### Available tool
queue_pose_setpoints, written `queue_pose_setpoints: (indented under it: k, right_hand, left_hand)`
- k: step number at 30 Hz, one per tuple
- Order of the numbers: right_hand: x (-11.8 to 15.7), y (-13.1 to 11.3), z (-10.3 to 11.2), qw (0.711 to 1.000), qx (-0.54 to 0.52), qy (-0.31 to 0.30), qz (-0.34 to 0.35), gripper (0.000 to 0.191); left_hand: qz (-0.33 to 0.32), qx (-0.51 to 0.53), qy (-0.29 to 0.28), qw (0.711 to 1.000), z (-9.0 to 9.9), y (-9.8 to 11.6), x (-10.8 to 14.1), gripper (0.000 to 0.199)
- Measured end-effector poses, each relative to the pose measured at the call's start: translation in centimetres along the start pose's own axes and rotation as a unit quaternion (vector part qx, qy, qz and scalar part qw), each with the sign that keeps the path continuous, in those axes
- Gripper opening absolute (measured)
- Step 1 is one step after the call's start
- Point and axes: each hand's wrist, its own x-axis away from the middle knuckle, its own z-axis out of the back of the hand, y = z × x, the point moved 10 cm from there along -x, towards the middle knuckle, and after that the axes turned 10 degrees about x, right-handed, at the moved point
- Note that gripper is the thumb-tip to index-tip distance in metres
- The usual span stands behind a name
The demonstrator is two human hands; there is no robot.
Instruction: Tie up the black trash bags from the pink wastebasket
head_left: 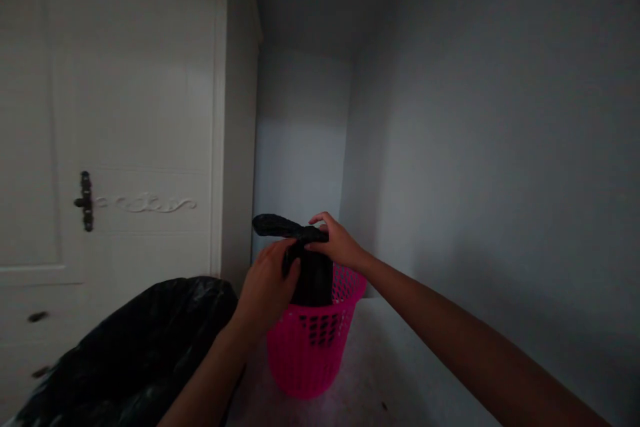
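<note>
A black plastic bag (314, 280) hangs partly inside a pink perforated basket (310, 353), its gathered top raised above the rim. My left hand (270, 280) is closed on the bag's left side, over the near left rim. My right hand (337, 240) pinches the twisted top from the right, thumb below and fingers above. A loop of the bag sticks out to the left above my left hand. The bag's lower part shows dark through the basket's holes.
A large black plastic bag (145, 340) stands at the lower left, beside my left forearm. Behind it is a white wardrobe (150, 113) with dark handles. A grey wall (500, 147) runs along the right. A small dark speck (384, 406) lies on the pale floor (380, 353).
</note>
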Motion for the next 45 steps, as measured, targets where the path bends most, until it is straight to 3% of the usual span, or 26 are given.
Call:
queue_pose_setpoints:
  k: [3, 6, 9, 14, 16, 22, 25, 29, 31, 35, 40, 45]
  right_hand:
    - [0.7, -1.7, 0.1, 0.997, 0.040, -0.032, 0.060, 0.052]
    - [1.2, -2.3, 0.7, 0.993, 0.059, -0.051, 0.093, 0.036]
    - [2.1, -1.6, 0.7, 0.985, 0.099, -0.096, 0.101, 0.023]
    - [4.1, 0.5, 0.2, 0.970, 0.138, -0.181, 0.090, 0.026]
    - [4.4, 0.8, 0.3, 0.969, 0.150, -0.173, 0.094, 0.027]
    - [3.6, -0.4, 0.7, 0.966, 0.226, -0.068, 0.102, 0.026]
    - [3.8, -1.1, 0.6, 0.977, 0.183, -0.072, 0.086, 0.032]
    - [4.7, -0.4, -1.1, 0.983, -0.032, -0.182, 0.012, 0.047]
    - [4.6, -0.3, -1.1, 0.984, -0.058, -0.167, 0.010, 0.041]
    - [4.5, -1.0, -1.4, 0.988, 0.086, -0.119, 0.057, 0.021]
    - [5.0, -1.9, -1.3, 0.947, 0.279, -0.109, 0.118, 0.006]
    - [5.5, -0.5, 0.7, 0.939, 0.316, -0.096, 0.094, 0.009]
  left_hand:
    - [0.033, -0.052, -0.080, 0.995, -2.8, -0.8, -2.0, 0.029]
    - [0.051, -0.051, -0.103, 0.992, -3.7, -1.3, -2.7, 0.019]
    - [0.053, -0.067, -0.094, 0.992, -3.4, -1.6, -2.9, 0.013]
    - [0.069, -0.094, -0.047, 0.992, -1.4, -2.7, -2.4, 0.023]
    - [0.061, -0.078, -0.045, 0.994, -1.4, -2.7, -2.4, 0.024]
    - [0.032, 0.036, -0.088, 0.995, -3.8, -1.5, -3.0, 0.018]
    - [0.025, 0.055, -0.099, 0.993, -3.8, -1.3, -3.1, 0.015]
    - [0.036, 0.077, -0.094, 0.992, -3.1, -2.0, -3.1, 0.033]
    - [0.047, 0.083, -0.077, 0.992, -2.8, -2.3, -3.2, 0.031]
    - [0.041, 0.069, -0.047, 0.996, -2.8, -1.7, -3.4, 0.025]
    - [0.016, 0.040, -0.044, 0.998, -2.6, -1.6, -3.0, 0.030]
    - [0.016, 0.030, -0.052, 0.998, -1.5, -3.3, -2.7, 0.037]
